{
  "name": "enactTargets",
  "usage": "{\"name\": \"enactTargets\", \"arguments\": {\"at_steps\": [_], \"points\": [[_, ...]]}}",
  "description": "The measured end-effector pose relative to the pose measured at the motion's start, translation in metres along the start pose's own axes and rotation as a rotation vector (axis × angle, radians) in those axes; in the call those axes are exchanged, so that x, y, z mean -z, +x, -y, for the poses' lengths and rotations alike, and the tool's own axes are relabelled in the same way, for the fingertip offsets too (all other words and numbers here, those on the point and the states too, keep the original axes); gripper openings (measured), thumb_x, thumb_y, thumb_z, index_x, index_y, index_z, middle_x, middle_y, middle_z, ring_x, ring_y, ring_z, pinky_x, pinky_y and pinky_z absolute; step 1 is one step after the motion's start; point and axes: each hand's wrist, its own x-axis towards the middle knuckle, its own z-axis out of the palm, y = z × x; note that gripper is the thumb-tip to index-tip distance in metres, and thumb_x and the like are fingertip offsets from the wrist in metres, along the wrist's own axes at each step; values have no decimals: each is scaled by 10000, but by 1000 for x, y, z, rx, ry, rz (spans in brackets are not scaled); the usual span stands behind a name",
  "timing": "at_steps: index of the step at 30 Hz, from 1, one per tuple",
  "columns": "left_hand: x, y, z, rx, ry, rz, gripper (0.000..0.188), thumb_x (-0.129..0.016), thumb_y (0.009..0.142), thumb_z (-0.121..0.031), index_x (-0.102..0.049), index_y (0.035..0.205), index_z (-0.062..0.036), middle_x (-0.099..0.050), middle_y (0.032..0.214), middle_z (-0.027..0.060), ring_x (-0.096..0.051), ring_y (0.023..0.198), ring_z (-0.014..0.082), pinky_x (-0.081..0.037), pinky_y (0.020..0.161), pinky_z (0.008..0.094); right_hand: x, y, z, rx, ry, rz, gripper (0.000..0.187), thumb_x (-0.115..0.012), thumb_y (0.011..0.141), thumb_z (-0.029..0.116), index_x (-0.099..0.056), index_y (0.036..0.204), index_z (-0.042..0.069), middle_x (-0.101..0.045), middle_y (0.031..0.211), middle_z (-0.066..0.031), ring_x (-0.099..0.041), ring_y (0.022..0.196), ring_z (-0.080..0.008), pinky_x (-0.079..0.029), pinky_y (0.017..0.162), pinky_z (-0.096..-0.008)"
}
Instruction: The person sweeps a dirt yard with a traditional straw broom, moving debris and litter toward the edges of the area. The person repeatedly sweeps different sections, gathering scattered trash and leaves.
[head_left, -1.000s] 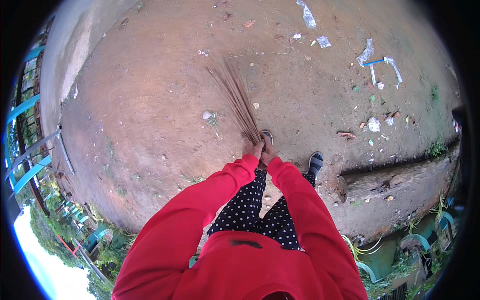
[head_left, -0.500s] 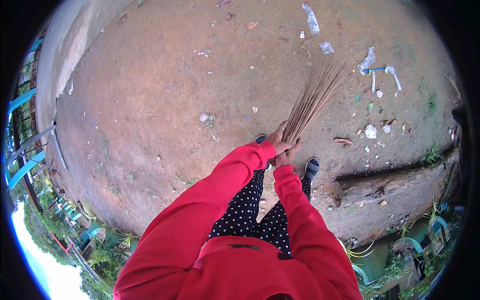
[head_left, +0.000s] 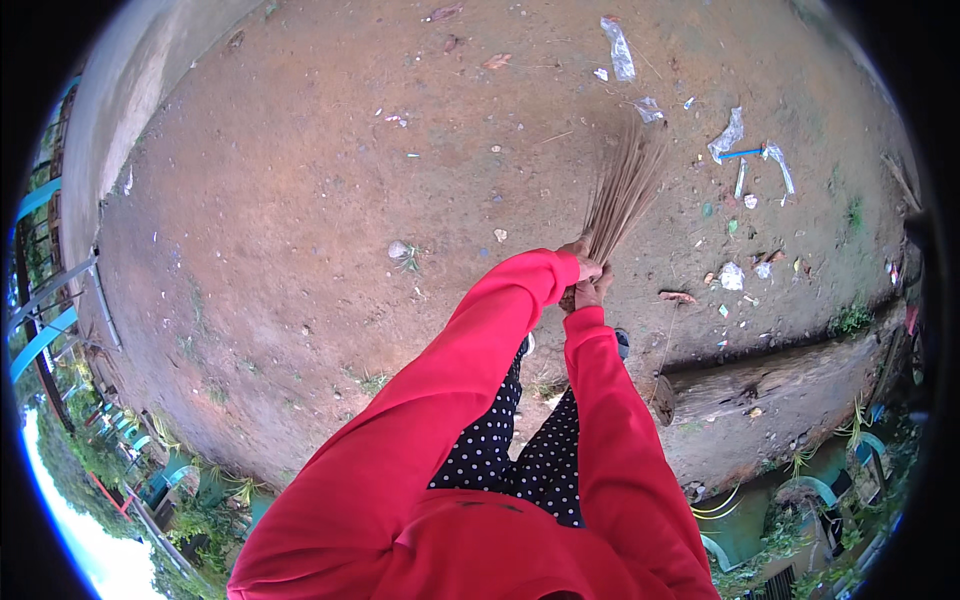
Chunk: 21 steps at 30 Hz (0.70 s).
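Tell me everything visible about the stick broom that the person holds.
The stick broom is a bundle of thin, brown-grey, dry-looking twigs with no separate handle. It is gathered tight at the lower end, where the left hand and right hand grip it together, and it fans out upward and to the right. Its tips reach the bare dirt ground near scraps of plastic litter.

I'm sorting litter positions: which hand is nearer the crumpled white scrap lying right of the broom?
Right. The right hand grips the broom lower down, slightly closer to the white scrap; the left hand grips just above it, a little farther left.
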Motion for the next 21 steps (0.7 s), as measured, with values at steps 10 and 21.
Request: {"name": "enactTargets", "arguments": {"at_steps": [10,21], "points": [[53,-80,68,-97,-515,-475,723,-541,574,-63,-136,1169,10,-400,1034,173,-454,894,226,-386,746,269,-72,-63,-5,-81,-340,622,765,-519,632,16,-17,1193,153,-398,1030,-134,-452,875,-221,-400,693,-285],[154,3,118,569,-373,-740,352,-527,591,-308,-499,748,5,-533,667,127,-517,568,217,-418,478,324,-192,31,-54,-402,-728,835,609,-556,612,81,-252,1139,90,-509,786,-126,-511,629,-165,-432,500,-286]]}}
